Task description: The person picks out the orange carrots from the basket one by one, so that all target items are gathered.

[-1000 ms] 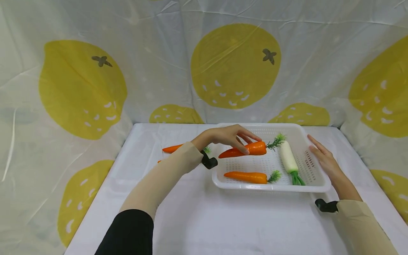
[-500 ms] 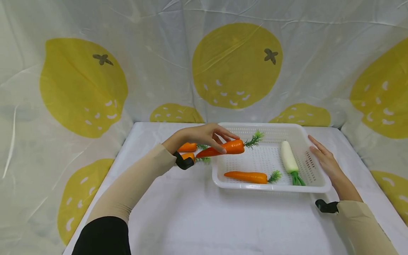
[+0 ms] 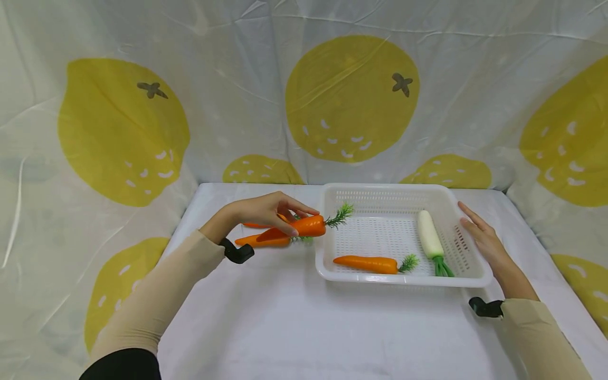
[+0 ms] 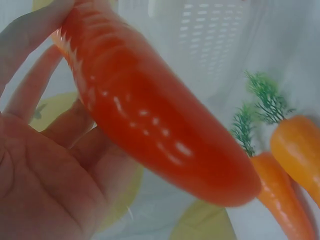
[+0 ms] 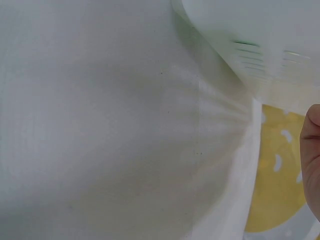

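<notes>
The left hand [image 3: 268, 210] pinched a reddish-orange carrot [image 3: 311, 226] between its thumb and the fingers, the thumb on the near side and the fingers reaching over the far side. The carrot was held up off the surface [image 3: 332, 327], roughly level, with its feathery green top pointing right and overlapping the left rim of the white plastic basket [image 3: 404, 281] in the head view. In the left wrist view its smooth, glossy tip stood close to the camera.

Below and behind it, two more carrots lay side by side on the white-cloth-covered surface, just left of the basket: a front carrot [image 3: 275, 243], and a rear carrot [image 3: 255, 226] partly hidden by the left hand. Both had their green tops toward the basket.

The right hand [image 3: 486, 240] was spread with its fingers straight, set against the outside of the basket's right end and gripping nothing. The right wrist view caught only a part of it at the edge.

Inside the perforated basket, an orange carrot [image 3: 366, 263] lay along the near side, top to the right. A white radish [image 3: 429, 235] lay near the right wall, its green stalks toward the near rim. A lemon-print sheet [image 3: 237, 79] hung behind the surface.
</notes>
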A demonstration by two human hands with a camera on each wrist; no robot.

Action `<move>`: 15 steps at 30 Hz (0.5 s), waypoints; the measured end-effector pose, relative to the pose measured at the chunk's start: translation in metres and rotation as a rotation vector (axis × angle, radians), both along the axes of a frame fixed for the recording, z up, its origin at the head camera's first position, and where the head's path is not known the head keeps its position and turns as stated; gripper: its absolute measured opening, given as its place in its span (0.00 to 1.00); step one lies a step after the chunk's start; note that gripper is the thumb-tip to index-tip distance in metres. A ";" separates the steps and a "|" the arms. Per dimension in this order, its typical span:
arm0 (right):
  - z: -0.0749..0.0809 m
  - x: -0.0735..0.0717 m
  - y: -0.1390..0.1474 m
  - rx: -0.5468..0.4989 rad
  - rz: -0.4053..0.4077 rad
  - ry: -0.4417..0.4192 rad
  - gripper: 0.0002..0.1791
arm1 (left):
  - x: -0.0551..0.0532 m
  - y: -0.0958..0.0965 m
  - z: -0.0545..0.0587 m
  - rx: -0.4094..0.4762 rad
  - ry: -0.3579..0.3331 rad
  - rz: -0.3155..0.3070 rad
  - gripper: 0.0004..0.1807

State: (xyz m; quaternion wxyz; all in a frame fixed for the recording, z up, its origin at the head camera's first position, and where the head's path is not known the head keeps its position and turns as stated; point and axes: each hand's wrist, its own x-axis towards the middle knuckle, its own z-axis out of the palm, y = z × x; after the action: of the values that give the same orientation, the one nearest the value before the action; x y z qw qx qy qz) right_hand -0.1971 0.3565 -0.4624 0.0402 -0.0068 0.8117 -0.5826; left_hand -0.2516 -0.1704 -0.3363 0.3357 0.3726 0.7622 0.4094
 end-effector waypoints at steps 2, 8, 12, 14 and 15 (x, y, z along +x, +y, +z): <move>0.000 0.000 0.000 -0.012 -0.002 -0.001 0.31 | 0.002 -0.008 -0.002 -0.008 0.009 0.006 0.33; -0.001 -0.001 0.001 -0.020 -0.010 -0.018 0.31 | 0.008 -0.029 -0.008 -0.016 -0.028 0.025 0.32; -0.001 -0.001 0.001 -0.014 -0.010 -0.017 0.31 | 0.010 -0.039 -0.014 -0.015 -0.054 0.025 0.32; -0.001 0.000 0.001 -0.010 -0.008 -0.013 0.31 | 0.011 -0.044 -0.018 -0.016 -0.061 0.023 0.32; 0.000 0.000 0.000 -0.004 -0.007 -0.009 0.31 | 0.011 -0.047 -0.020 -0.015 -0.065 0.022 0.32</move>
State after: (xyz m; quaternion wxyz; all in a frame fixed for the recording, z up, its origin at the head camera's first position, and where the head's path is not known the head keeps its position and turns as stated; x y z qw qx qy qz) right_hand -0.1973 0.3569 -0.4627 0.0415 -0.0014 0.8104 -0.5844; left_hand -0.2403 -0.2170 -0.3565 0.3584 0.3482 0.7580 0.4193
